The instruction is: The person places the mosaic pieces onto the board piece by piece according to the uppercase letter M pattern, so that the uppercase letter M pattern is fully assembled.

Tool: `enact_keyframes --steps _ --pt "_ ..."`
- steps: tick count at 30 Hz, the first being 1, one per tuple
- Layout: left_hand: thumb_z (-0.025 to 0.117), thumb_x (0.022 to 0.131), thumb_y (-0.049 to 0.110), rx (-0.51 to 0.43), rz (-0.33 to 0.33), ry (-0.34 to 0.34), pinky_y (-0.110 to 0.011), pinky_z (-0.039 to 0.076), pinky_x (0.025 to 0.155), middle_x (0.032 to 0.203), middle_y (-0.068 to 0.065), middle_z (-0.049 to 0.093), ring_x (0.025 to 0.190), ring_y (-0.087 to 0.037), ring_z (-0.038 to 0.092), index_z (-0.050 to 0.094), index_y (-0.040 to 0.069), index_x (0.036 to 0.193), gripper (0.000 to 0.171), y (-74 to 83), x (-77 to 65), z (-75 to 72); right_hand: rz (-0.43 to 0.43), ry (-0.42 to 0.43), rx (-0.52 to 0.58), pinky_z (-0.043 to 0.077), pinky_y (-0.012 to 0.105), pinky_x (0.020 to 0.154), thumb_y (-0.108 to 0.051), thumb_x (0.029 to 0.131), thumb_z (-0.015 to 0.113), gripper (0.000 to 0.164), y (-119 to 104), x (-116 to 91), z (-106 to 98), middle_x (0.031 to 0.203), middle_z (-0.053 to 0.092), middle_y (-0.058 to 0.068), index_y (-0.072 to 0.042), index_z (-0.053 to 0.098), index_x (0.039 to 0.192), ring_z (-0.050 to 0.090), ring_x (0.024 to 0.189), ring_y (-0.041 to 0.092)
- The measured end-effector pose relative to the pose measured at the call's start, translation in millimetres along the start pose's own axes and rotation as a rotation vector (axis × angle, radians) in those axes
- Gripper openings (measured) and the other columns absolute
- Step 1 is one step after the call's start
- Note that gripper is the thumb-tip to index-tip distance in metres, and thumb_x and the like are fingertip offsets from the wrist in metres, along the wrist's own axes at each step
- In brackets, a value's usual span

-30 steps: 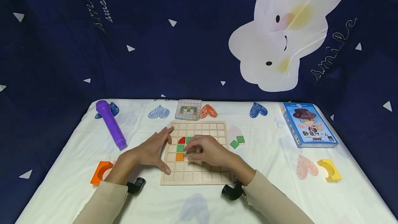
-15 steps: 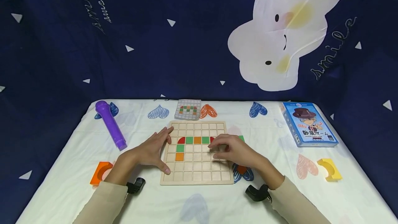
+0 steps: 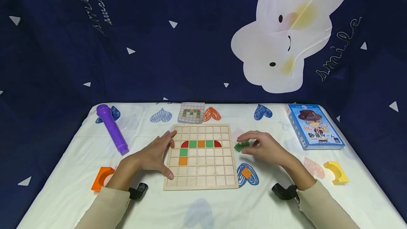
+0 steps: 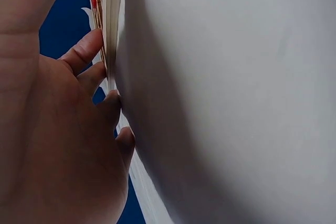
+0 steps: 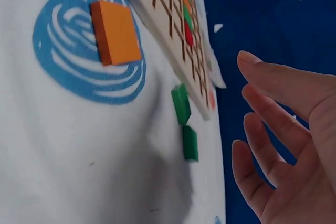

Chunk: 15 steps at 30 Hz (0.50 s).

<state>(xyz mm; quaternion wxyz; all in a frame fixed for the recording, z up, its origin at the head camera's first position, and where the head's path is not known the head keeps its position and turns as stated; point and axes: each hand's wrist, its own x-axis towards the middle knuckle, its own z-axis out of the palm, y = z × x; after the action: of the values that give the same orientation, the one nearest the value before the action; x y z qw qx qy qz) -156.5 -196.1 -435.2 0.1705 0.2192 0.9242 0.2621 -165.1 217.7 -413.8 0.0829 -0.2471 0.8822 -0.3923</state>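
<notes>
A wooden grid board (image 3: pixel 203 170) lies mid-table. Set in its cells are a row of red, green and orange pieces, with a green square (image 3: pixel 183 152) and an orange square (image 3: pixel 183 161) below the row's left end. My left hand (image 3: pixel 155 154) rests along the board's left edge, thumb and fingers spread. Just right of the board, my right hand (image 3: pixel 267 147) hovers with thumb and fingers apart above two loose green blocks (image 5: pixel 190 143); nothing is between its fingers. Nearer the front lies a loose orange block (image 5: pixel 116 32) on a printed blue heart.
Behind the board is a small pattern card (image 3: pixel 191 112). A purple microphone-shaped toy (image 3: pixel 112 130) and an orange arch block (image 3: pixel 102 178) lie to the left. At the right are a blue game box (image 3: pixel 315 127) and a yellow arch block (image 3: pixel 337 172).
My right hand has moved right, from over the board's cells to the loose green blocks, uncovering the coloured row and the loose orange block. My left hand has stayed at the board's edge.
</notes>
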Motion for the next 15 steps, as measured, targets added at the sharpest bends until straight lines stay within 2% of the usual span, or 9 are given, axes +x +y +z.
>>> enact_keyframes --steps 9,13,15 --pt "0.098 0.048 0.056 -0.004 -0.004 -0.004 -0.064 0.011 0.13 0.171 -0.019 0.018 0.16 -0.045 0.009 0.045 0.014 0.113 0.094 0.7 0.4 -0.8 0.017 -0.007 0.029 0.054 0.022 0.082 -0.018 0.085 0.082 0.034 21.1 3.7 10.7 0.128 0.073 0.004 -0.017 0.075 0.118 0.064 0.112 0.023" --pt "0.098 0.048 0.056 -0.013 -0.007 -0.003 -0.064 0.011 0.131 0.172 -0.018 0.018 0.16 -0.045 0.008 0.045 0.014 0.113 0.094 1.0 -0.4 -0.5 0.007 -0.013 -0.007 0.051 0.02 0.082 -0.018 0.084 0.083 0.035 27.5 6.3 17.2 0.128 0.073 0.002 -0.019 0.075 0.118 0.063 0.113 0.02" --pt "0.098 0.048 0.056 -0.013 -0.007 -0.004 -0.064 0.01 0.131 0.172 -0.018 0.018 0.16 -0.044 0.008 0.045 0.014 0.113 0.094 1.5 -0.8 -0.7 0.003 -0.018 -0.023 0.051 0.021 0.088 -0.017 0.085 0.082 0.033 29.6 6.5 19.9 0.129 0.073 0.002 -0.02 0.075 0.118 0.063 0.118 0.021"
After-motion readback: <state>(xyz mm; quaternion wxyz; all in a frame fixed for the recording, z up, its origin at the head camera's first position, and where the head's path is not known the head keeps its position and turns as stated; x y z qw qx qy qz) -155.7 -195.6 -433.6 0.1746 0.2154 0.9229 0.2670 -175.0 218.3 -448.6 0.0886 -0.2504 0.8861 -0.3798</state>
